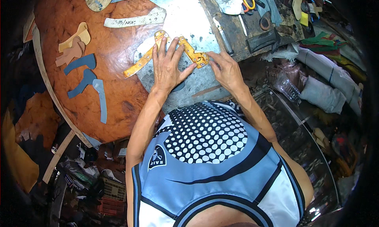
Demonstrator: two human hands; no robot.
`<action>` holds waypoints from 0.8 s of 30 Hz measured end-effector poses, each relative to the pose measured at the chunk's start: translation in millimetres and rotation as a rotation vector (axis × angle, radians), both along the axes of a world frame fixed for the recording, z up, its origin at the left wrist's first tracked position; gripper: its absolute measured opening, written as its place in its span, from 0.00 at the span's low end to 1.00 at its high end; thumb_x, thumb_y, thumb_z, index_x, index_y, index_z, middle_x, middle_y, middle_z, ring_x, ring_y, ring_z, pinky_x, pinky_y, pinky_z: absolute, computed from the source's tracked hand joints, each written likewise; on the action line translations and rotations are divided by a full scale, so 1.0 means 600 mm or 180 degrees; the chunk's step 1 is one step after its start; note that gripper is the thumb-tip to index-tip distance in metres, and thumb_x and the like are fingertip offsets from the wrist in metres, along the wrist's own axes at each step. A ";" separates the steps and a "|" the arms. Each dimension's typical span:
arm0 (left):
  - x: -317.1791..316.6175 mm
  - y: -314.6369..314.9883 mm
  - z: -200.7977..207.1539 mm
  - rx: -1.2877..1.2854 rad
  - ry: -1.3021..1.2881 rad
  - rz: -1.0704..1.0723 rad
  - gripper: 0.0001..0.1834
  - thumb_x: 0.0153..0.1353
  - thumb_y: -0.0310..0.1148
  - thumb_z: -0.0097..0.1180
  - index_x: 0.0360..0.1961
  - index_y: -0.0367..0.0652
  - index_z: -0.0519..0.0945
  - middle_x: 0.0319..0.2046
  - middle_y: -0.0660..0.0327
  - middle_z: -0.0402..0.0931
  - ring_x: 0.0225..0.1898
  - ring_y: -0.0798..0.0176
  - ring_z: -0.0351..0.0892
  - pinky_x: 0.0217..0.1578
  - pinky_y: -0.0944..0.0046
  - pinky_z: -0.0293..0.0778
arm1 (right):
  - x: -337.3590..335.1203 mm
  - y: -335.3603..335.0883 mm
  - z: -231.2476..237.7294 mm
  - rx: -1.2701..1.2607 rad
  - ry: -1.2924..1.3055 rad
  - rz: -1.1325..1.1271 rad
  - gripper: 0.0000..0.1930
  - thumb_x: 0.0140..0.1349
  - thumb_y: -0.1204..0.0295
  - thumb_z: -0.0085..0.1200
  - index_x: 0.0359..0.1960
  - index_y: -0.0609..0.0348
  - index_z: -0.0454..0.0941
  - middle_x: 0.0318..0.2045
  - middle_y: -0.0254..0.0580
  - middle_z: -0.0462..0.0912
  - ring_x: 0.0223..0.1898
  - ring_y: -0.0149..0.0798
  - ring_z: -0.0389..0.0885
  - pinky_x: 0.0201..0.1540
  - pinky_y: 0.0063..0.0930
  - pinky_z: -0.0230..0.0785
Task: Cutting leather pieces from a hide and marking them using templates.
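Observation:
Yellow-orange strip-like material with small pale spots lies on the metal sheet (185,13) in front of me. Its bent right part (190,50) and slanting left part (139,65) come out on either side of my left hand (167,65). Whether they are one piece or two is hidden under that hand. My left hand rests flat on the strips, fingers spread. At the outer end of the right part, my right hand (227,71) has its thumb and fingertips drawn together on the edge. A dark rounded piece (178,86) shows partly beneath my left wrist.
Brown leather (114,88) spreads over the left side, bearing tan cut pieces (74,45), dark blue cut pieces (81,65) and a grey piece (100,98). A whitish marked pattern (136,19) lies beyond. Rightward are a knife-like tool (224,37), yellow-handled scissors (248,0) and a black block (262,40).

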State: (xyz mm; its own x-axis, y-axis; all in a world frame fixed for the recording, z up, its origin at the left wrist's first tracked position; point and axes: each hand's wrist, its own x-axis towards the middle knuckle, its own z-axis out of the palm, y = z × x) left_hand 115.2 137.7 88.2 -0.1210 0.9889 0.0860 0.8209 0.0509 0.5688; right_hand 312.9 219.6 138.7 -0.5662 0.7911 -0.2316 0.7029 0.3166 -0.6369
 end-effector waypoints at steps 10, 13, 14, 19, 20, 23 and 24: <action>0.014 0.010 0.033 -0.0035 0.0163 -0.0096 0.23 0.50 0.44 0.66 0.45 0.43 0.80 0.61 0.50 0.65 0.66 0.38 0.55 0.63 0.36 0.50 | 0.003 -0.003 -0.005 0.0272 0.0188 -0.0045 0.13 0.58 0.77 0.58 0.46 0.58 0.81 0.35 0.48 0.79 0.36 0.52 0.81 0.40 0.39 0.74; 0.015 0.014 0.041 -0.0076 0.0137 -0.0117 0.22 0.51 0.43 0.64 0.44 0.42 0.81 0.60 0.50 0.67 0.65 0.39 0.57 0.64 0.36 0.49 | 0.003 0.022 0.011 -0.0307 0.0211 -0.0064 0.10 0.59 0.75 0.57 0.43 0.60 0.81 0.34 0.50 0.80 0.36 0.53 0.81 0.40 0.40 0.74; 0.015 0.015 0.045 -0.0152 0.0133 -0.0082 0.21 0.51 0.42 0.64 0.43 0.41 0.81 0.59 0.50 0.68 0.64 0.39 0.58 0.64 0.37 0.49 | 0.009 0.036 0.013 -0.0269 0.0192 -0.0069 0.10 0.59 0.75 0.57 0.43 0.60 0.81 0.34 0.50 0.80 0.36 0.53 0.81 0.40 0.40 0.74; 0.023 0.012 0.046 -0.0152 0.0117 0.0038 0.20 0.52 0.41 0.64 0.42 0.39 0.80 0.59 0.50 0.68 0.64 0.39 0.59 0.65 0.37 0.48 | 0.063 0.167 -0.029 0.1628 -0.0359 -0.1012 0.05 0.60 0.74 0.52 0.32 0.60 0.79 0.32 0.54 0.78 0.35 0.61 0.79 0.36 0.51 0.72; 0.024 0.015 0.044 -0.0179 0.0124 0.0049 0.20 0.52 0.42 0.64 0.42 0.40 0.80 0.59 0.50 0.68 0.64 0.39 0.59 0.64 0.36 0.49 | 0.067 0.189 -0.034 0.1617 -0.0564 -0.1111 0.05 0.59 0.73 0.53 0.32 0.60 0.79 0.32 0.55 0.78 0.35 0.62 0.79 0.37 0.52 0.72; 0.036 0.023 0.047 -0.0156 0.0233 0.0038 0.20 0.52 0.43 0.64 0.42 0.41 0.80 0.59 0.51 0.68 0.64 0.40 0.59 0.62 0.36 0.51 | 0.097 0.239 -0.069 0.1899 -0.0581 -0.0675 0.08 0.59 0.70 0.52 0.33 0.62 0.79 0.34 0.58 0.79 0.35 0.63 0.79 0.38 0.54 0.72; 0.028 0.013 0.044 -0.0186 0.0314 0.0076 0.20 0.53 0.44 0.64 0.43 0.42 0.80 0.58 0.51 0.68 0.64 0.41 0.59 0.61 0.35 0.53 | 0.076 0.245 -0.078 0.1724 -0.0765 -0.0594 0.09 0.59 0.71 0.51 0.34 0.63 0.80 0.35 0.59 0.79 0.36 0.62 0.80 0.39 0.54 0.73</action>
